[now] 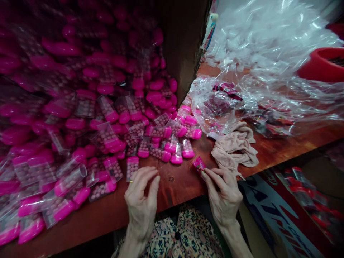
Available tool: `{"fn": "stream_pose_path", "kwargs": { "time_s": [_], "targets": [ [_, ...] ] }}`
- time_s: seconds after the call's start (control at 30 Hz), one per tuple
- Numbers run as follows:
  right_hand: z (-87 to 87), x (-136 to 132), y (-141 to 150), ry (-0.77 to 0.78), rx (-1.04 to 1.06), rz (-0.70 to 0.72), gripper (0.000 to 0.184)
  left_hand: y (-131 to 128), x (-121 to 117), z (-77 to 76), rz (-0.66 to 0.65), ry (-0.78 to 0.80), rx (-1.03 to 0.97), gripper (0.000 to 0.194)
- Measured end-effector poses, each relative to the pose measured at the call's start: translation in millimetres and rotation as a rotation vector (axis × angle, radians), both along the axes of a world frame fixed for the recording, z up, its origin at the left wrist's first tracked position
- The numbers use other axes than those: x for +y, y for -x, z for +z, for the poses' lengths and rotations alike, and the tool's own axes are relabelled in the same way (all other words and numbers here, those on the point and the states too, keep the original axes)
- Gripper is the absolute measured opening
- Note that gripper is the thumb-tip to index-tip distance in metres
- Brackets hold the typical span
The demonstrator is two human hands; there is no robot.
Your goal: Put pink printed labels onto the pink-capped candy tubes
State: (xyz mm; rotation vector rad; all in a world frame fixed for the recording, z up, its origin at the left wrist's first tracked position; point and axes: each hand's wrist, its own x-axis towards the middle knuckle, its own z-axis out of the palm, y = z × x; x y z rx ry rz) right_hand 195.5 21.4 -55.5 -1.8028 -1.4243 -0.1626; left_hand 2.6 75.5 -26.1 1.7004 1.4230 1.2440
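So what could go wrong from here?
The small pink sachet is pinched only in the right hand's fingertips, near the front edge of the wooden table, so it could slip and drop. Beside the left hand, the heaped bagged pink-capped tubes could slide, and some might spill over that edge.

A cramped packing workshop: heaps of bagged pink-capped tubes [107, 138] on a wooden bench [172, 193]

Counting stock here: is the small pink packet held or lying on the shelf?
Held: the right hand pinches the pink packet between its fingers.
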Motion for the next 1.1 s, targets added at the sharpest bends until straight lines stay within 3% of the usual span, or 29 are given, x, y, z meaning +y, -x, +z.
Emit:
{"fn": "stream_pose_path", "kwargs": {
  "time_s": [0.1, 0.2, 0.33, 0.47, 0.6, 0.63, 0.87, 0.97, 1.1],
  "targets": [
    [8.9, -1, 13, -0.052, -0.039, 0.049, 0.019, -20, -6, 7.3, -0.093, 0.462, -0.284, 0.014],
    [16.1, 0, 29, -0.095, -0.036, 0.197, 0.030, -37, -4, 8.1, -0.194, 0.677, -0.479, 0.021],
    [19.0, 2, 43, -0.047, 0.121, 0.306, 0.033, -38, 4, 4.3, -0.154, 0.700, -0.672, 0.013],
    [18.8, 4, 47, 0.109, 0.485, 0.240, 0.044, -26, 7, 3.0, -0.088, 0.740, -0.794, 0.008],
    [21.4, 7, 52, 0.255, 0.781, 0.327, 0.004, -20, 4, 2.7, -0.083, 0.729, -0.783, 0.006],
    [22.5, 8, 54, 0.270, 0.814, 0.343, 0.009, -19, 3, 2.2, -0.074, 0.717, -0.771, 0.006],
    [23.9, 7, 69, 0.216, 0.701, 0.363, 0.023, -10, -3, -4.0, -0.010, 0.663, -0.752, 0.016],
    [21.1, 9, 70, 0.171, 0.634, 0.437, 0.018, 1, -7, -6.5, -0.016, 0.630, -0.726, 0.022],
    [21.8, 13, 74, 0.164, 0.602, 0.512, 0.009, 13, -11, -7.5, 0.046, 0.606, -0.735, 0.013]
  ]
}}
